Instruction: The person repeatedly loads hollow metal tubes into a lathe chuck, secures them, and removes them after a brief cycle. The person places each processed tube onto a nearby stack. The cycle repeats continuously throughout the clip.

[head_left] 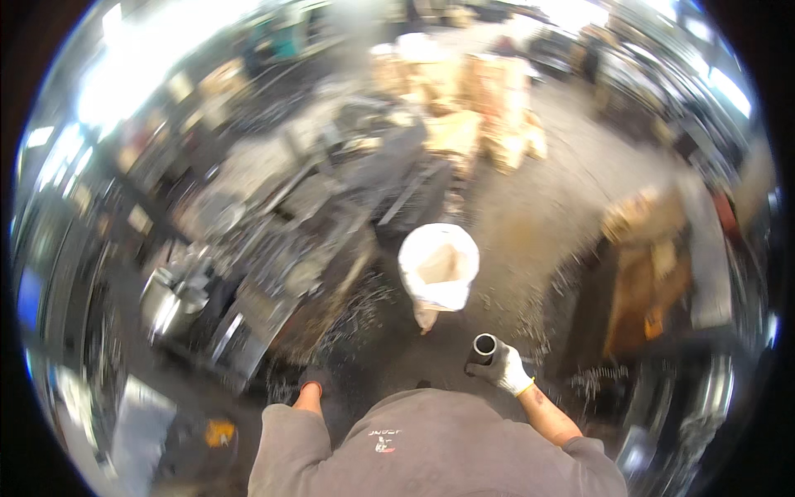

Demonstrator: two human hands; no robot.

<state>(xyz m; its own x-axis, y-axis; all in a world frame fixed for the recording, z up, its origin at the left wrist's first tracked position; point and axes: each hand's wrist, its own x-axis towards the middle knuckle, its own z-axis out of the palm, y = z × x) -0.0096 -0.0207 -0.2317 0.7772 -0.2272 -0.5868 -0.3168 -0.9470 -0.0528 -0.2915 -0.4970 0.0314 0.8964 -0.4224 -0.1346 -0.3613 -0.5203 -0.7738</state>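
My right hand (507,372), in a white glove with a yellow cuff, is closed around a short dark metal tube (484,348). The tube's round open end with a bright rim faces up. On the left, my forearm reaches to a reddish cuff; the fingers of my left hand (313,379) are lost against the dark background, so what it holds, if anything, cannot be made out. Ahead of me stands a white bucket (461,294) with something pale tan inside. A small tan piece (425,320) shows at its near side.
A cluttered bench (281,290) with metal parts fills the left, beside a shiny metal container (170,308). Stacked tan sacks or boxes (497,99) stand farther ahead. A brown box (650,298) is at right. Metal shavings (364,311) litter the floor. Much is blurred.
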